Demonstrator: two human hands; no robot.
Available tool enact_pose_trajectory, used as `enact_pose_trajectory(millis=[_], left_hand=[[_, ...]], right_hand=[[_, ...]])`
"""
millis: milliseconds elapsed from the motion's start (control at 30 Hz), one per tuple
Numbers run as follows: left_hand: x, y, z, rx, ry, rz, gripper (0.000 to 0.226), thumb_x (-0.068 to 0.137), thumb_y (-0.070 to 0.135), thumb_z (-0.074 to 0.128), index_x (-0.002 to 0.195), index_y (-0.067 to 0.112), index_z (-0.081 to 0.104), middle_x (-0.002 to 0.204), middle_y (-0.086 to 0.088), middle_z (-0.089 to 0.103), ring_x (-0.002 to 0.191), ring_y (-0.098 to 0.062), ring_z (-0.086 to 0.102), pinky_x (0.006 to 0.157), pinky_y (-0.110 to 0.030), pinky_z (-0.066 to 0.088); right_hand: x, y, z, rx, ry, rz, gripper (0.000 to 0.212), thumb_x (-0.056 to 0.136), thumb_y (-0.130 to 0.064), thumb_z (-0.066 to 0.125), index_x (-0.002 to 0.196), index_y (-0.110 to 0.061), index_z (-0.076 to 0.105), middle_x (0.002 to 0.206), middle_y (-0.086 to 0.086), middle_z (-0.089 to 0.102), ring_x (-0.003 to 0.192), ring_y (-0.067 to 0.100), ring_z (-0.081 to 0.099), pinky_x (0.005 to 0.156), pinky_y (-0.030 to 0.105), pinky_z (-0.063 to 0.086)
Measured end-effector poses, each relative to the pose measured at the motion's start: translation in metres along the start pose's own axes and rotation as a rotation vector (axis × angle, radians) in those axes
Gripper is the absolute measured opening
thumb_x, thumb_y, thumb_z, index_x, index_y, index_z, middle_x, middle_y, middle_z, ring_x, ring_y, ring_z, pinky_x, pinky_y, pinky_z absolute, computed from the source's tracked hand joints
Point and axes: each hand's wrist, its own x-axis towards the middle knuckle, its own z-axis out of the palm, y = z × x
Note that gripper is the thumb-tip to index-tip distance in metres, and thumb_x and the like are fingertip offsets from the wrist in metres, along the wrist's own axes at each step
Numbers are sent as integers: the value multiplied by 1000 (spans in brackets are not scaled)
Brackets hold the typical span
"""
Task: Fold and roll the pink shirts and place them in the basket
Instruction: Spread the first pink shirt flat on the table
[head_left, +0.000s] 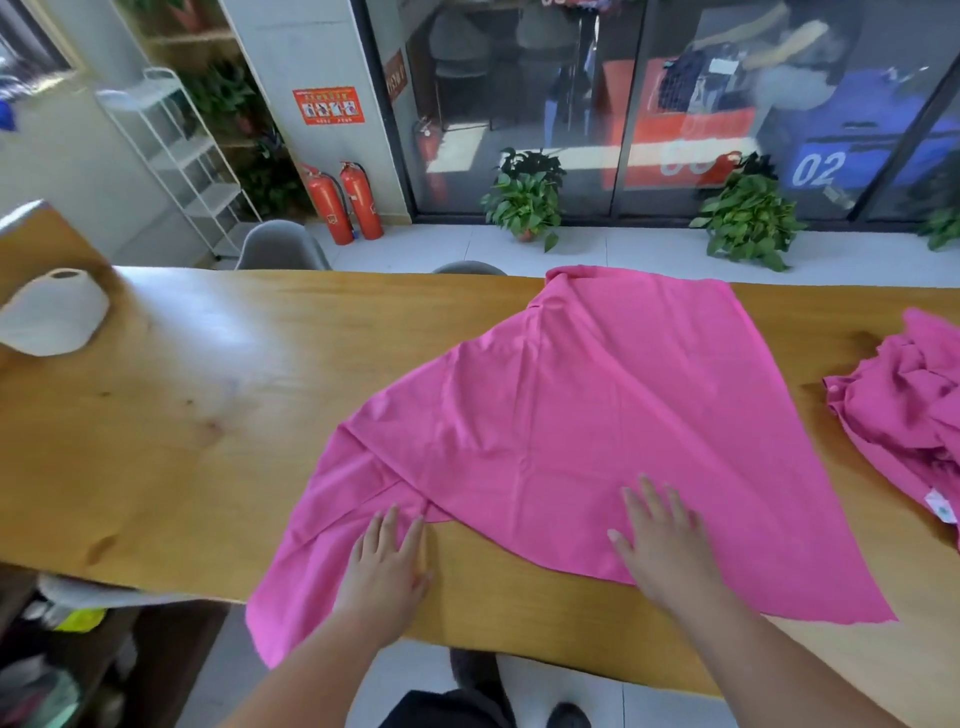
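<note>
A pink shirt (597, 415) lies spread across the wooden table (182, 415), its left part folded over and its lower left corner hanging off the near edge. My left hand (387, 566) rests flat with straight fingers on the shirt's lower left part near the table edge. My right hand (662, 540) presses flat on the shirt's lower middle. More pink shirts (904, 405) lie crumpled in a heap at the table's right side. A white basket (52, 317) stands at the table's far left.
Grey chairs (283, 247) stand behind the table. Two red fire extinguishers (343, 200), a white shelf rack (171, 150) and potted plants (527, 200) line the far wall and glass doors. Clutter sits under the table at lower left.
</note>
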Motion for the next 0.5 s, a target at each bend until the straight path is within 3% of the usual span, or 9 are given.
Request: enact_pose_trajectory(millis=[100, 167, 233, 333, 500], left_hand=[[-8, -27, 5, -4, -37, -63, 82, 102, 68, 26, 168, 35, -8, 177, -16, -6, 163, -38, 1, 132, -54, 12], [-10, -39, 2, -6, -78, -68, 84, 103, 71, 27, 169, 32, -9, 176, -14, -11, 163, -35, -2, 132, -53, 7], [-10, -52, -5, 4, -102, -52, 85, 105, 70, 30, 168, 30, -10, 175, -11, -15, 163, -32, -7, 130, -50, 1], [0, -81, -16, -4, -105, -84, 86, 102, 77, 24, 169, 32, -7, 176, -9, -13, 163, -32, -8, 131, -52, 4], [29, -157, -39, 102, -156, -128, 92, 95, 85, 15, 169, 31, 8, 176, -10, 11, 161, -37, 14, 131, -55, 13]], right_hand=[[-3, -64, 1, 7, -115, -276, 78, 106, -66, 33, 169, -37, -2, 177, -8, -12, 164, 25, -2, 131, 51, 15], [-6, -94, 3, 3, -194, -332, 82, 104, -69, 34, 168, -38, -6, 176, -9, -13, 164, 24, -3, 131, 51, 14], [-7, -110, 8, -34, -191, -289, 83, 103, -72, 31, 168, -35, -5, 177, -7, -9, 164, 25, -3, 130, 53, 17], [-1, -120, 8, -63, -130, -138, 81, 103, -74, 25, 169, -30, 8, 178, -3, 0, 163, 28, 4, 124, 56, 29], [18, -136, 3, -160, -44, 75, 81, 99, -78, 21, 159, -25, 32, 160, 6, 36, 139, 36, 44, 103, 53, 51]])
